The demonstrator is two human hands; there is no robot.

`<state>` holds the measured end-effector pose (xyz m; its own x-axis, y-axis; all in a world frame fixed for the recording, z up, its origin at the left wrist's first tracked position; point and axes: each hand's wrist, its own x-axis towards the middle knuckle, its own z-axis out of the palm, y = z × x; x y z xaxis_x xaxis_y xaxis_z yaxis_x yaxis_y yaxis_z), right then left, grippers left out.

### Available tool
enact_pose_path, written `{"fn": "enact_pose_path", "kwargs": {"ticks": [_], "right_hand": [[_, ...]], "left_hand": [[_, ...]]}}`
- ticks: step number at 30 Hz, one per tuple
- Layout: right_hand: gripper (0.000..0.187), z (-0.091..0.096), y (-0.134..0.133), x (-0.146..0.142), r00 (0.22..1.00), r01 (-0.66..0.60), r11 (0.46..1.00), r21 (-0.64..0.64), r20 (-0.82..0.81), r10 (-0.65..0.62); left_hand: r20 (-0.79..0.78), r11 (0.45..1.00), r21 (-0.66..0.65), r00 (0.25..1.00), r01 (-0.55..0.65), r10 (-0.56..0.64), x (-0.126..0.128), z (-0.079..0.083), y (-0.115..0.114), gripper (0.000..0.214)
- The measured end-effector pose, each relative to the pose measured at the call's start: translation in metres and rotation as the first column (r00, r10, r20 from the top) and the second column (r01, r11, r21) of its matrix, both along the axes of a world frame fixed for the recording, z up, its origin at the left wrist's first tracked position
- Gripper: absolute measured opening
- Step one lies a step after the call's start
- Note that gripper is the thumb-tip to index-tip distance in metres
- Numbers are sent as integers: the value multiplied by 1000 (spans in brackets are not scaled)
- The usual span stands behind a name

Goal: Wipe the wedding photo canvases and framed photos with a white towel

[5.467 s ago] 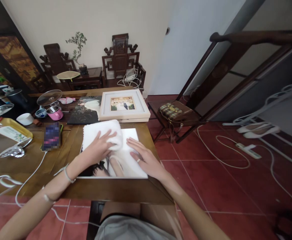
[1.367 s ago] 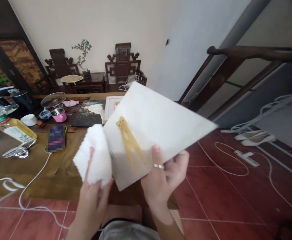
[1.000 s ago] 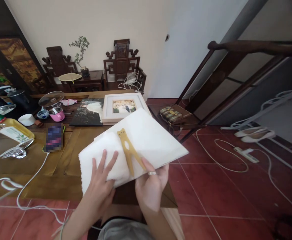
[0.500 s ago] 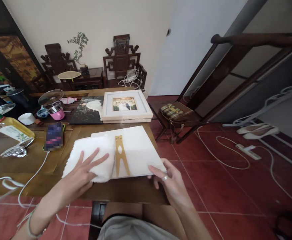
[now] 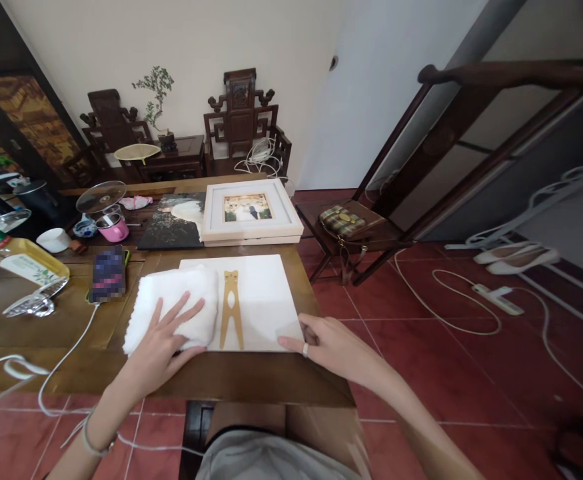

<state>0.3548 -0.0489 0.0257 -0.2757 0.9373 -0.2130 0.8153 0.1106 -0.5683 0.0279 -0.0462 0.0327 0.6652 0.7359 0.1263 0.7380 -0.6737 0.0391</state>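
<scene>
A white photo panel (image 5: 264, 297) lies face down on the wooden table (image 5: 251, 379), its back showing a yellow-brown stand piece (image 5: 232, 309). A folded white cloth (image 5: 174, 300) covers the panel's left part. My left hand (image 5: 164, 340) lies flat on the cloth, fingers spread. My right hand (image 5: 328, 341) rests open at the panel's near right corner, fingertips touching its edge.
A white framed photo (image 5: 250, 211) and a dark photo print (image 5: 174, 221) lie further back. A phone (image 5: 106, 272), pink pot (image 5: 112, 227), bottle (image 5: 18, 260) and cables (image 5: 61, 353) are on the left. A chair with a bag (image 5: 344, 222) stands right, over red tile floor.
The panel, first face up and being wiped, was lifted, turned over and laid back down face down. My left hand carried the cloth onto its back; my right hand let go of the edge.
</scene>
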Motion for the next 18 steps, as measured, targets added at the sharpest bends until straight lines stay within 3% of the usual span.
{"fn": "enact_pose_path", "kwargs": {"ticks": [6,8,10,12,13,18], "right_hand": [[41,1,15,-2,997,-40,998,52,65,36],[38,-7,22,-4,998,41,982,186,34,-48],[31,-19,31,-7,991,136,911,391,-73,-116],[35,-32,41,-11,982,150,831,535,-175,-65],[42,-38,46,-13,980,125,816,564,-198,-13],[55,-58,61,-16,961,-63,865,498,-204,187]], "left_hand": [[36,1000,27,999,6,-7,-5,-3,3,42],[72,1000,26,997,2,-4,-9,-3,3,35],[129,999,36,991,-35,30,-15,-2,4,27],[200,993,61,976,-105,91,-21,2,11,23],[233,988,79,966,-133,111,-23,4,18,23],[238,985,131,968,-115,81,-16,14,63,27]]}}
